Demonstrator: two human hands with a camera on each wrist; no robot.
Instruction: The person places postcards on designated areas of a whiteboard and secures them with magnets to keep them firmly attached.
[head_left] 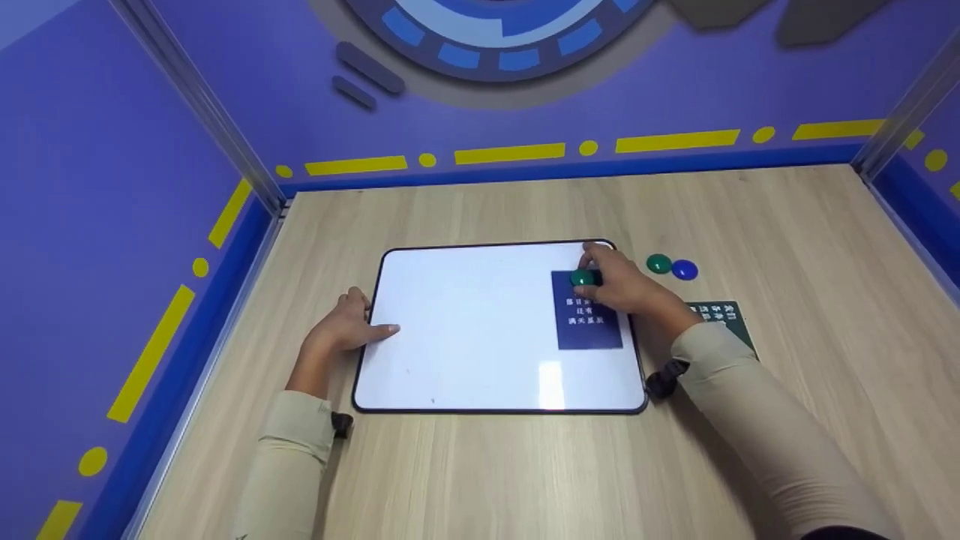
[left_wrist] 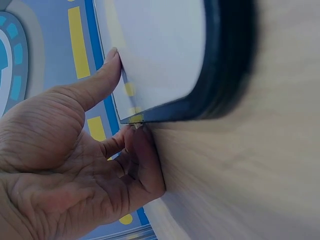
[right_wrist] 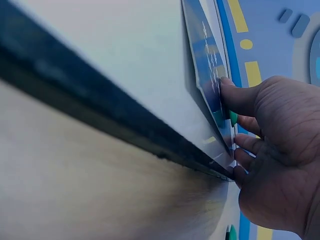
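Observation:
A whiteboard with a black rim lies on the table. My left hand grips its left edge, thumb over the white surface; in the left wrist view that hand has its other fingers curled at the rim. A dark blue card with white characters lies on the board's right side. Over the card's upper part, my right hand pinches a round green magnet between thumb and fingers. In the right wrist view the card stands slightly off the board, and the magnet is mostly hidden by the fingers.
Right of the board lie another green magnet and a blue magnet, side by side. A dark green card with white characters is partly covered by my right forearm. Blue panels border the wooden table at the back and sides.

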